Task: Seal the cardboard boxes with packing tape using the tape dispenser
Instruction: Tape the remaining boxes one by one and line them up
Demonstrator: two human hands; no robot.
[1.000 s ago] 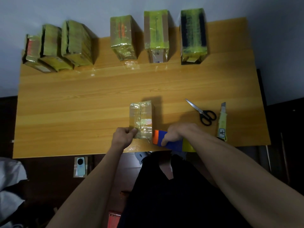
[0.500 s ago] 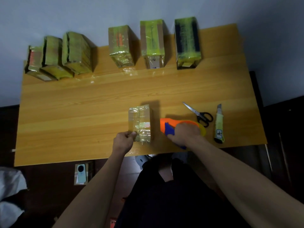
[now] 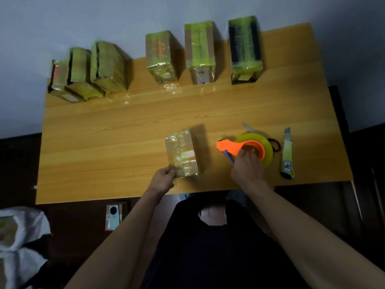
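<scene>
A small cardboard box (image 3: 182, 155) wrapped in clear tape lies near the front middle of the wooden table (image 3: 116, 132). My left hand (image 3: 163, 180) grips its near left corner. To its right the orange tape dispenser (image 3: 248, 148) with a yellow-green tape roll lies flat on the table. My right hand (image 3: 246, 166) holds the dispenser at its near side, fingers on the orange hub.
Several taped boxes stand along the far edge: three at the left (image 3: 87, 74) and three at the middle right (image 3: 201, 53). Scissors (image 3: 275, 144) lie partly hidden behind the dispenser. A utility knife (image 3: 287, 153) lies right of it. A phone (image 3: 114, 215) sits below the table's front edge.
My right hand has carried the dispenser from the box's near end rightward and laid it flat beside the scissors. My left hand has stayed on the box corner.
</scene>
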